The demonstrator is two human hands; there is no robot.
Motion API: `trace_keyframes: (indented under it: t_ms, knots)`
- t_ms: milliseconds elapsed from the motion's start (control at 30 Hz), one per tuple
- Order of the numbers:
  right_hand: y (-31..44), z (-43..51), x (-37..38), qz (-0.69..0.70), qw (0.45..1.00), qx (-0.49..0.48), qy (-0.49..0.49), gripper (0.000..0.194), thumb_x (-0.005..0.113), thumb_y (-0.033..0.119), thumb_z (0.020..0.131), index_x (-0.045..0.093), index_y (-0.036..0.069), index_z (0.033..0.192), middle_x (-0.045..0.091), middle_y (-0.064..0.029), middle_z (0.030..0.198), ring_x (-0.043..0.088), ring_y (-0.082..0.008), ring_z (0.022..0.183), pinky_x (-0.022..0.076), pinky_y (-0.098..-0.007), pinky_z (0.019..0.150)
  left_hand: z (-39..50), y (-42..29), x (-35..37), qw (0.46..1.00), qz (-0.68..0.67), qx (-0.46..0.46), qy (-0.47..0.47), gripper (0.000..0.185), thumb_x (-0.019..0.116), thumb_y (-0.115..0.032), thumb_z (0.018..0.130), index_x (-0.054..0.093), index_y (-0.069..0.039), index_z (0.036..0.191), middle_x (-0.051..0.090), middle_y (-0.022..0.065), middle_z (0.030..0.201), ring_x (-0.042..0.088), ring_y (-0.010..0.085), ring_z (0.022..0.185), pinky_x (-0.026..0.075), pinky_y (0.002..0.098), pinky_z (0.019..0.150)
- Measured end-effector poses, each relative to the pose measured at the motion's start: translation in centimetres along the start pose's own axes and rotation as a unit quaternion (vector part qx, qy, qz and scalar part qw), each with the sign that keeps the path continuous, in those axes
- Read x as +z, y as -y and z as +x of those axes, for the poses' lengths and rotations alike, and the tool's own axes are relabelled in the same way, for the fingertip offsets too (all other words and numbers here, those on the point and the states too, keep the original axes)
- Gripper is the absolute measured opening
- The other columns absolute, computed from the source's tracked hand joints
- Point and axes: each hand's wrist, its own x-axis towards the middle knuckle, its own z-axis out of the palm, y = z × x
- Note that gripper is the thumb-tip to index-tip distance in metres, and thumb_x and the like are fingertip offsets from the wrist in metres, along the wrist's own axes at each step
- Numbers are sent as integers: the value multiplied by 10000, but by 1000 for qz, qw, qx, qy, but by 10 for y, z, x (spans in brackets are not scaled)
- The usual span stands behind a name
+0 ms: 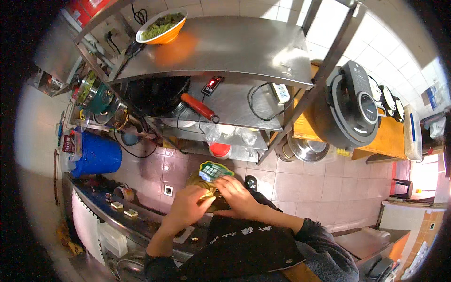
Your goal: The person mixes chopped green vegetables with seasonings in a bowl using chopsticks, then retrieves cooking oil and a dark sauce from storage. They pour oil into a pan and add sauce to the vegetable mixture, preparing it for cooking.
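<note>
Low in front of my dark apron (243, 243), both hands hold a plastic packet (213, 171) with a green printed label. My left hand (188, 204) grips its near left edge, thumb and fingers pinched on a yellowish part. My right hand (238, 194) lies over the packet's right side, the fingertips on the label. The lower part of the packet is partly hidden behind my hands, and its contents cannot be made out.
Ahead stands a steel shelf (239, 46) with an orange bowl of greens (169, 30). A wok with a red handle (199, 107) sits on the tier below. A black electric cooker (348, 105) is at right, a blue bucket (97, 153) at left, a steel counter edge (116, 215) near left.
</note>
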Motion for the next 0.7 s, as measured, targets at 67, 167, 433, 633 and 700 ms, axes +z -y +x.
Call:
trace_keyframes:
  t_ms: [67, 167, 433, 633, 700]
  knots:
    - [-1, -10, -4, -43, 998, 18, -40, 865, 781, 434, 739, 446, -67, 1360, 486, -199, 1355, 455, -383, 1284, 375, -481, 1092, 14, -33, -5, 1000, 4, 24, -7, 196, 752, -150, 811, 664, -20, 930, 673, 139, 863, 653, 326, 775, 526, 406, 680]
    - [0, -4, -31, -70, 984, 46, -157, 953, 840, 421, 662, 425, -58, 1374, 496, -221, 1324, 474, -403, 1258, 373, -537, 1053, 42, -68, -7, 997, 12, 80, -7, 202, 708, -154, 840, 646, -23, 981, 651, 142, 919, 630, 341, 863, 514, 435, 743]
    - [-3, 27, -116, -138, 935, 69, -319, 524, 757, 172, 723, 574, 26, 1192, 611, -147, 1231, 535, -356, 1235, 304, -564, 1129, 108, -129, -2, 961, 28, 266, -64, 213, 685, -85, 828, 611, 54, 970, 605, 183, 886, 593, 357, 840, 503, 442, 786]
    - [-13, 33, -149, -126, 923, 23, -364, 459, 752, 136, 726, 615, 28, 1150, 666, -133, 1161, 622, -316, 1142, 335, -542, 1121, 121, -144, -5, 953, 18, 302, -37, 259, 675, -57, 828, 600, 72, 1039, 593, 194, 927, 574, 374, 847, 491, 443, 791]
    - [-17, 34, -155, -141, 921, 3, -363, 460, 756, 135, 720, 616, 23, 1144, 671, -136, 1143, 632, -322, 1123, 344, -538, 1119, 123, -145, -10, 947, 31, 319, -18, 281, 672, -51, 828, 598, 66, 1073, 603, 196, 966, 583, 372, 880, 495, 437, 805]
